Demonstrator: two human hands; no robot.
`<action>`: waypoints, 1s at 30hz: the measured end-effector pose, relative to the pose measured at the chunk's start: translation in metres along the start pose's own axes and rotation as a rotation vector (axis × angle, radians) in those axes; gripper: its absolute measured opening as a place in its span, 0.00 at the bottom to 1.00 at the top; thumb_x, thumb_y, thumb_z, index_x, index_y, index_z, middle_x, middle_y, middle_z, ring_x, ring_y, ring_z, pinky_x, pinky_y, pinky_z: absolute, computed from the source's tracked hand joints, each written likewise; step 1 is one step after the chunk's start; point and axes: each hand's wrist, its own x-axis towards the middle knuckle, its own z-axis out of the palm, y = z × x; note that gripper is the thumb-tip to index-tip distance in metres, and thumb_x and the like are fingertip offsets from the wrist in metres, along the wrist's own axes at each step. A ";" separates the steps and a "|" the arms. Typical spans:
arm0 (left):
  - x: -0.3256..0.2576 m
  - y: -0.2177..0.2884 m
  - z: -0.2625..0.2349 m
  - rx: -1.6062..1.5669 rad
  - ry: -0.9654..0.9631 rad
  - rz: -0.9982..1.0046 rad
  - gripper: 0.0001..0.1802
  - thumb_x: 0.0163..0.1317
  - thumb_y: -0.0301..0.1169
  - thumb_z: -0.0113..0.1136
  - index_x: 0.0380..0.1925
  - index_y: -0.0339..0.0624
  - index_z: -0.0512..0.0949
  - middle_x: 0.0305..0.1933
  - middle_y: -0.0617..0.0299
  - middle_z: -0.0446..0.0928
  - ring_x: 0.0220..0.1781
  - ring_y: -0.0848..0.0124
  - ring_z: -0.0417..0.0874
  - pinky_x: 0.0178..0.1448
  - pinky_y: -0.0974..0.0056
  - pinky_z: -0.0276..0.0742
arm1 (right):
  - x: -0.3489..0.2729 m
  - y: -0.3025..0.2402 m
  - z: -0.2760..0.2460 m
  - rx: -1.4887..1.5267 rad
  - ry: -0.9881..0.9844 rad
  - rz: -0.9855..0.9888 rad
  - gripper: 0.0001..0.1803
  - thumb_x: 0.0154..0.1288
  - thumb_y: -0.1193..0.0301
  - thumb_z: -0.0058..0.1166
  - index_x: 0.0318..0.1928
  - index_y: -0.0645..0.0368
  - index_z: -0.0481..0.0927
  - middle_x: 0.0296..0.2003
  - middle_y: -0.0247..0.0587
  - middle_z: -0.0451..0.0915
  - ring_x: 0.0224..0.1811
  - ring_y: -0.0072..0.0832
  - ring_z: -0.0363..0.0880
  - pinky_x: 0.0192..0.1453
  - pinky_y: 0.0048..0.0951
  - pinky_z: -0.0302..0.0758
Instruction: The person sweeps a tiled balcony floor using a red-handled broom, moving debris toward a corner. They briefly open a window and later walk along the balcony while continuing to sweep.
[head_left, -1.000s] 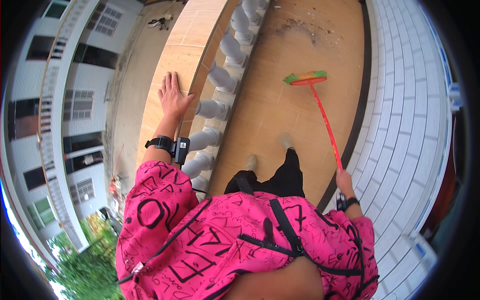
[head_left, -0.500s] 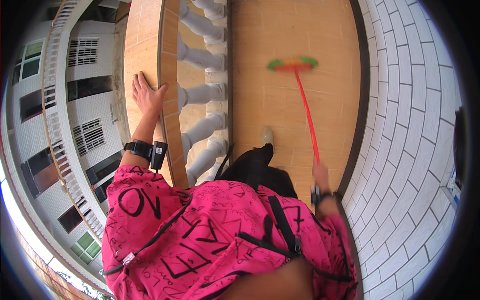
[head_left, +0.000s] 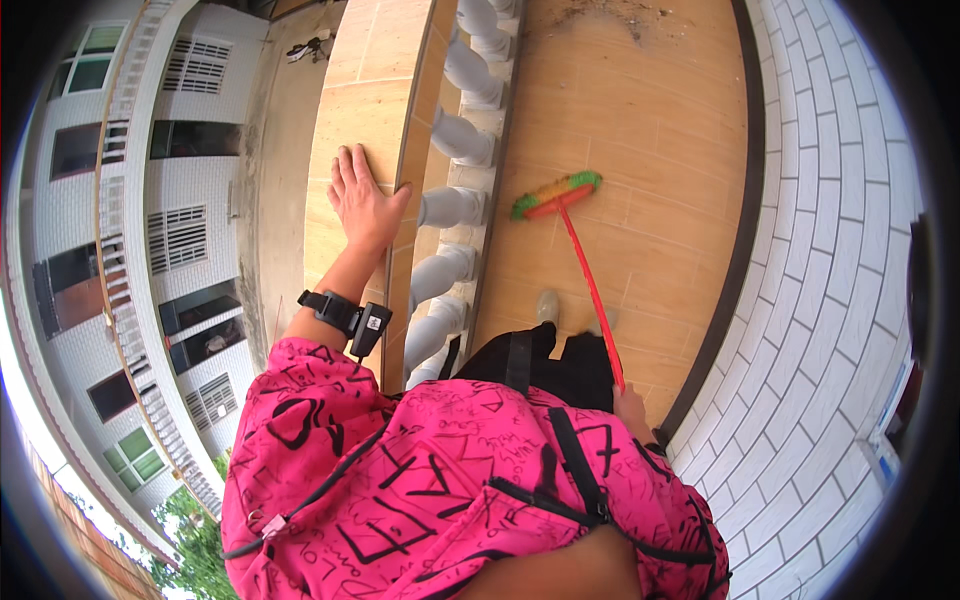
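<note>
My left hand (head_left: 368, 208) rests flat on the tan tiled top of the balcony railing (head_left: 372, 62), its fingers spread. The right hand (head_left: 631, 408), low and close to my body, is closed round the red handle of a broom (head_left: 588, 275). The broom's head, with green and orange-yellow bristles, lies slanted on the tan tiled floor (head_left: 650, 225), ahead of my shoes (head_left: 547, 306). Its left end is close to the foot of the railing. The sleeve and body partly hide my right wrist.
Grey balusters (head_left: 450, 207) stand under the railing on the left. A white brick-patterned wall (head_left: 830, 260) with dark skirting (head_left: 737, 245) bounds the right side. Dark scattered debris (head_left: 610, 14) lies on the floor at the far end. Beyond the railing rises another building (head_left: 195, 150).
The broom head has come nearer and slightly left, and now sits slanted rather than straight across. My right hand has drawn in towards my body. Debris farther along the floor has entered view.
</note>
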 end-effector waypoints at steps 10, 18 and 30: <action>-0.022 0.001 -0.019 -0.040 -0.027 0.034 0.48 0.39 0.43 0.66 0.60 0.38 0.55 0.65 0.47 0.53 0.68 0.53 0.50 0.68 0.53 0.45 | 0.188 -0.137 -0.124 0.014 0.364 -0.228 0.24 0.63 0.53 0.37 0.36 0.63 0.75 0.31 0.61 0.77 0.36 0.56 0.75 0.39 0.52 0.70; -0.026 -0.094 -0.018 -0.078 -0.059 0.103 0.51 0.37 0.43 0.65 0.63 0.41 0.54 0.67 0.47 0.52 0.68 0.52 0.50 0.68 0.52 0.46 | 0.180 -0.145 -0.123 0.174 0.254 -0.085 0.26 0.63 0.53 0.35 0.40 0.65 0.74 0.38 0.63 0.75 0.44 0.57 0.72 0.49 0.50 0.69; -0.052 -0.239 -0.051 0.086 -0.202 0.081 0.51 0.43 0.43 0.60 0.64 0.35 0.45 0.67 0.42 0.44 0.69 0.49 0.42 0.70 0.52 0.38 | -0.051 0.088 0.033 0.501 0.081 0.318 0.28 0.65 0.51 0.33 0.34 0.67 0.73 0.27 0.62 0.75 0.35 0.56 0.74 0.37 0.48 0.70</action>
